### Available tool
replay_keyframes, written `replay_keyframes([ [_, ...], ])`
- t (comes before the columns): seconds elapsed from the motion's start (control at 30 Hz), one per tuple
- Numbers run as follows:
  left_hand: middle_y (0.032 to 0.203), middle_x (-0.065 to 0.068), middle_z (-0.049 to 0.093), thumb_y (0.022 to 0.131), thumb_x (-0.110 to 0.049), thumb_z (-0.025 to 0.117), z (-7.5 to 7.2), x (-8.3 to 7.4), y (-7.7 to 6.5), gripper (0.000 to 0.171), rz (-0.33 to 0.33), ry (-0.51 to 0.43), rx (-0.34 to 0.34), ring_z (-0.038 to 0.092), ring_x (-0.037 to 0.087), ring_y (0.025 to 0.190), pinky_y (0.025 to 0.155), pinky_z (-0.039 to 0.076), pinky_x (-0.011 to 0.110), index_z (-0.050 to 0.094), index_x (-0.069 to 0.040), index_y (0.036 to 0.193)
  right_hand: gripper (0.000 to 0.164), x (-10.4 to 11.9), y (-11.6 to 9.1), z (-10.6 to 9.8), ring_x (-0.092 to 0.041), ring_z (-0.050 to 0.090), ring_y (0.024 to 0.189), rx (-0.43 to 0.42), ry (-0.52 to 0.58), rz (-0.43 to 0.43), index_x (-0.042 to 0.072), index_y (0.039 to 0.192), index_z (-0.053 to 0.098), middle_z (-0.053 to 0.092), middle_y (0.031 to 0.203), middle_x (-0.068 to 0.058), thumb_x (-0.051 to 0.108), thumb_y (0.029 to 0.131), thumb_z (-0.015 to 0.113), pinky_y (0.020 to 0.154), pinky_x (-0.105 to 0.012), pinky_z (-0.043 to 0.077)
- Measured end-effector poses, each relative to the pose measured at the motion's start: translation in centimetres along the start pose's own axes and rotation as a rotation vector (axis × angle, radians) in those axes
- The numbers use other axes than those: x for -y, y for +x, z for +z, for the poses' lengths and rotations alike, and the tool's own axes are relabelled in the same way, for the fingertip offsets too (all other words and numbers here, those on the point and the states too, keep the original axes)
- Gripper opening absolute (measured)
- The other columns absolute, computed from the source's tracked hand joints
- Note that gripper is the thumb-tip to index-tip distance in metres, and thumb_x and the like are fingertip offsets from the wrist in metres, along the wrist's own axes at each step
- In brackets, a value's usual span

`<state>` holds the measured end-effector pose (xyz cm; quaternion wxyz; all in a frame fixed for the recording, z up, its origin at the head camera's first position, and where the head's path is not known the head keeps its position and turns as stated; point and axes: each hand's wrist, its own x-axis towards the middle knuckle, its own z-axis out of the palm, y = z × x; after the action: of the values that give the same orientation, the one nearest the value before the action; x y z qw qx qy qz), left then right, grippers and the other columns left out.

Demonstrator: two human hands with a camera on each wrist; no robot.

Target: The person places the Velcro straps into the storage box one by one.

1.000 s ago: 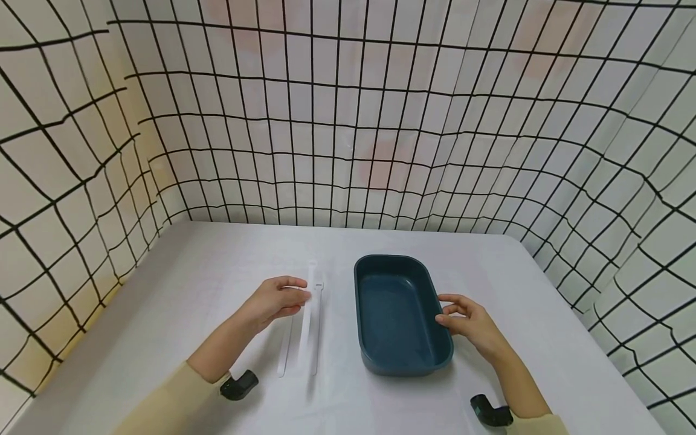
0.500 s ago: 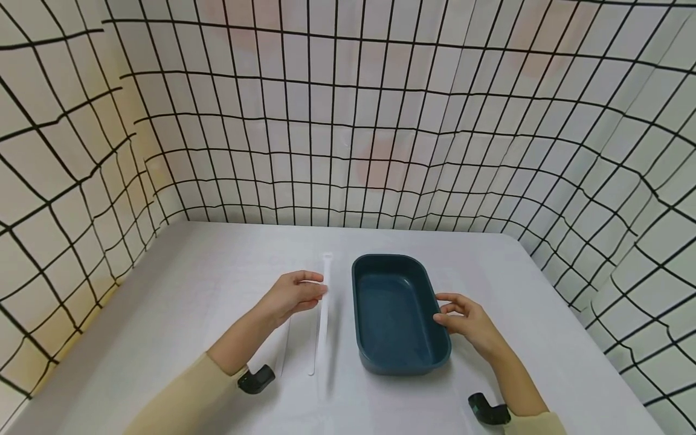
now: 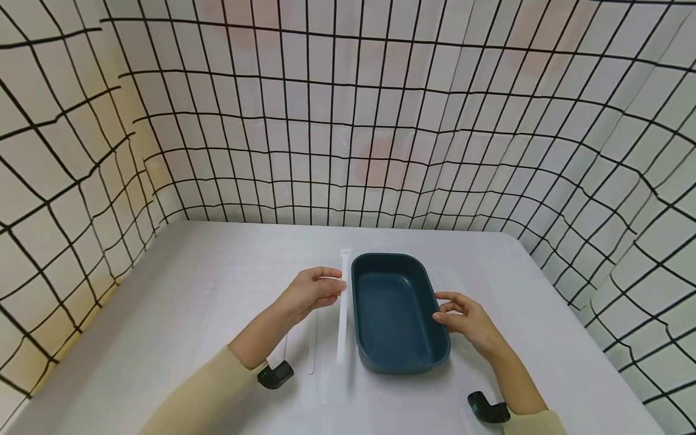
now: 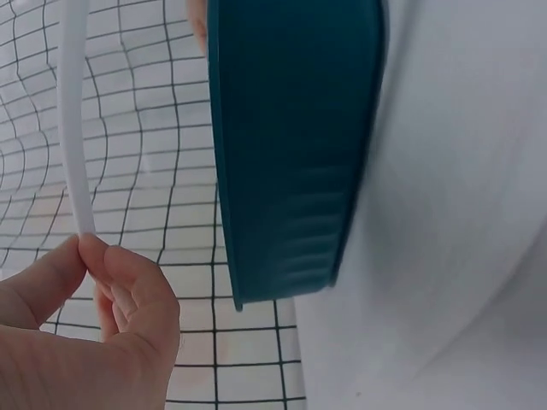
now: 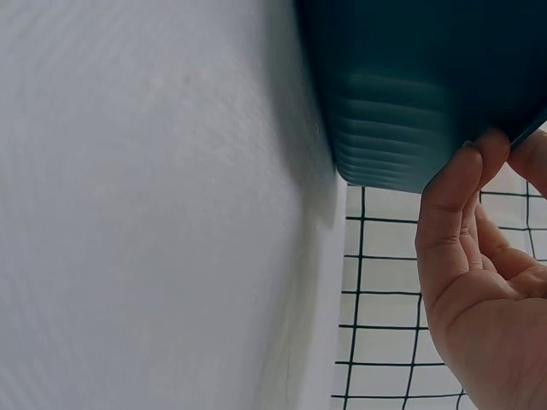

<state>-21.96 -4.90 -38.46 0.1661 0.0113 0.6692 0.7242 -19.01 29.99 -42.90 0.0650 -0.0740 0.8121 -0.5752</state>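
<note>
1. Nearest, at the near side of the bench (image 3: 179, 308), are two cream sleeves (image 3: 196, 396), each with a black device (image 3: 488, 409) by the wrist.
2. A little farther in, two thin pale strips (image 3: 312, 353) lie on the bench, left of its middle, partly covered by the left arm.
3. The left hand (image 3: 314, 291) has its grip pinched on a long white strip (image 3: 342, 329), thumb against fingertips. The strip runs lengthwise between the near and far edges, its small wider end toward the far edge.
4. Just right of that strip stands a dark blue container (image 3: 405, 365), upright on the bench, its long sides running near to far; the left wrist view shows strip and container apart.
5. The right hand (image 3: 469, 320) grasps the container's wall on the side facing the bench's right edge, thumb at the rim, fingers outside.
6. Beyond the bench's far edge and rounded far right corner rise pale walls (image 3: 375, 136) with black grid lines.
</note>
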Motion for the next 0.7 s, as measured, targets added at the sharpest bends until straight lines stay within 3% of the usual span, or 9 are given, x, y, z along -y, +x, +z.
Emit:
replay_keyframes([
  [0.17, 0.093, 0.008, 0.065, 0.092, -0.006, 0.066, 0.7, 0.1, 0.4, 0.034, 0.012, -0.028, 0.032, 0.063, 0.013, 0.077, 0.071, 0.054, 0.022, 0.057, 0.006, 0.122, 0.055, 0.0, 0.0, -0.1, -0.024, 0.065, 0.080, 0.007, 0.006, 0.001, -0.006, 0.136, 0.045, 0.058, 0.097, -0.016, 0.013, 0.091, 0.070, 0.073, -0.034, 0.055],
  [0.7, 0.090, 0.008, 0.066, 0.091, -0.005, 0.067, 2.6, 0.4, 1.5, 0.028, -0.009, -0.074, 0.038, 0.064, 0.012, 0.075, 0.070, 0.055, 0.023, 0.059, 0.004, 0.116, 0.054, -0.2, 0.2, 0.0, -0.024, 0.065, 0.081, 0.001, -0.004, 0.006, -0.004, 0.136, 0.047, 0.058, 0.097, -0.015, 0.015, 0.091, 0.070, 0.073, -0.034, 0.055],
])
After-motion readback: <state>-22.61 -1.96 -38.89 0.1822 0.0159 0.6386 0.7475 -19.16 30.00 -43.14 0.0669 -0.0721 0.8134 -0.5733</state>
